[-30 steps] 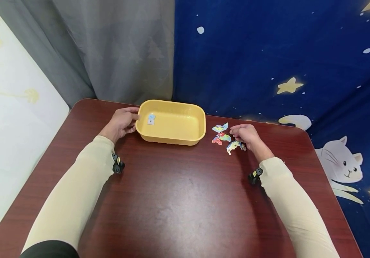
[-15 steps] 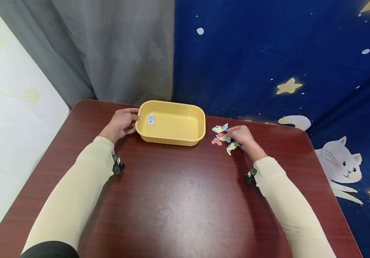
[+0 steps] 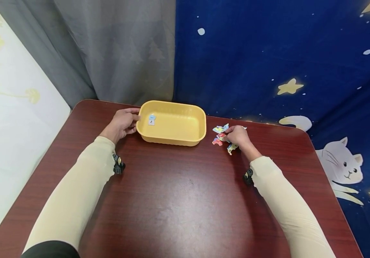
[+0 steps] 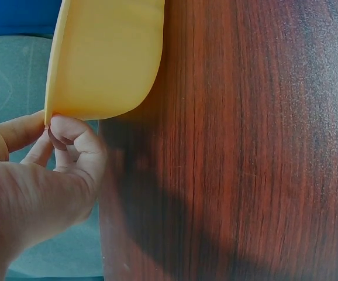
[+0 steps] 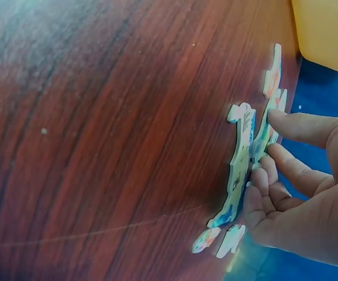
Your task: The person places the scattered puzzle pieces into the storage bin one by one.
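A yellow plastic basin (image 3: 172,141) stands near the table's back edge, with two small pale cut-outs (image 3: 151,122) lying inside at its left end. My left hand (image 3: 122,123) pinches the basin's left rim, thumb on one side and fingers on the other. To the basin's right lie several colourful puzzle-like pieces (image 3: 220,128). My right hand (image 3: 239,137) is over them, hiding some. In the right wrist view, its thumb and index finger touch or nearly touch a green-and-red piece (image 5: 264,136), with a gap between the fingertips. A long pale piece (image 5: 237,170) lies beside the curled lower fingers.
The dark red wooden table (image 3: 185,200) stretches toward me. Behind its back edge hang a grey curtain (image 3: 123,53) and a blue curtain (image 3: 252,53) with stars and a cat. A white patterned cloth (image 3: 17,107) hangs at the left.
My right hand has moved left over the pieces, covering more of the lower right ones and uncovering a bit farther right. The left hand and basin have stayed put.
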### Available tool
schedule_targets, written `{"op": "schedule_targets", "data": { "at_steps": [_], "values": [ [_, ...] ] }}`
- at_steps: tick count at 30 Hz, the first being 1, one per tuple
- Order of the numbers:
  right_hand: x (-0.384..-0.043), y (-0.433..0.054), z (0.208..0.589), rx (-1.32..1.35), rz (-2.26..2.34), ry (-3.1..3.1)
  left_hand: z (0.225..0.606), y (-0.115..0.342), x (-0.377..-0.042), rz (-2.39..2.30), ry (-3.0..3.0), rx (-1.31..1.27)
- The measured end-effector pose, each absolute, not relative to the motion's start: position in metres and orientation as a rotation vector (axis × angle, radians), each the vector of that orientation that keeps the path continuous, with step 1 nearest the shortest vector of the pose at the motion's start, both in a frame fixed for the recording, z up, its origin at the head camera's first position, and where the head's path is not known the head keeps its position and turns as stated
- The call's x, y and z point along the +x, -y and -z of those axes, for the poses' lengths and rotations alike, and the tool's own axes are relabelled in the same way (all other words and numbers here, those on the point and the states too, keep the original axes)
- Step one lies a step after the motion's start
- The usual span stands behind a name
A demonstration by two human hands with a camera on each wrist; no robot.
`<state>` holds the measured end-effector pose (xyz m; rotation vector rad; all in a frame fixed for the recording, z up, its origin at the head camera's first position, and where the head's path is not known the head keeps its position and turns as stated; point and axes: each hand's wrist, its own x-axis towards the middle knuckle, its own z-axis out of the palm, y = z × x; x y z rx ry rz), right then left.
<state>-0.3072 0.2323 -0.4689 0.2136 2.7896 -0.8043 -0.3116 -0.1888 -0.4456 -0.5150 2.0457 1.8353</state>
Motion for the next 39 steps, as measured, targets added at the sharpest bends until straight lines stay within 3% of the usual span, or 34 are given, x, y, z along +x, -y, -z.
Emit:
{"op": "schedule_targets", "data": {
  "at_steps": [14,39],
  "values": [
    [-0.3098,-0.23,0.4685,0.15,0.617,-2.834,0.4449,0.1878,-0.3108,-1.802,-2.075,-0.504],
    [-0.3036,-0.2327,0.4676,0.043,0.858,-2.764,0.4446,0.1882,-0.3108,-1.831,-2.054,-0.498]
  ]
}}
